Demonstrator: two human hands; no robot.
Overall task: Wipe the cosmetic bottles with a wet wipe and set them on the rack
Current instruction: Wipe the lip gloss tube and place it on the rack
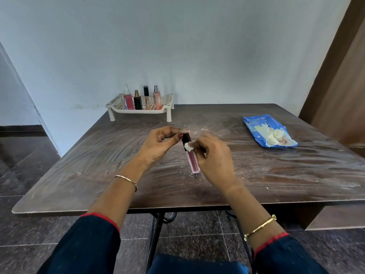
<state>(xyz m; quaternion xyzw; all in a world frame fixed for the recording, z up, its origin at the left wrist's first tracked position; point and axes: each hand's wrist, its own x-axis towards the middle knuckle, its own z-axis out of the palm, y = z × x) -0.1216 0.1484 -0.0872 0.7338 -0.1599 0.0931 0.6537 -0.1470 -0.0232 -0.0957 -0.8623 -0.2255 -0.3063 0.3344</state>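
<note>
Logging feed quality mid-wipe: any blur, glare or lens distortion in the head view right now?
Head view: wide-angle bending tilts the wall corner and door frame at the edges; the right hand is slightly motion-blurred around the wet wipe, while the lip gloss tube is clear; the table shows soft streaky sheen, no harsh glare; the rack is small but sharp.

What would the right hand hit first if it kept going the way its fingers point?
The tube: the right hand holds the wipe against its black cap. Beyond that, probably the left hand.
</note>
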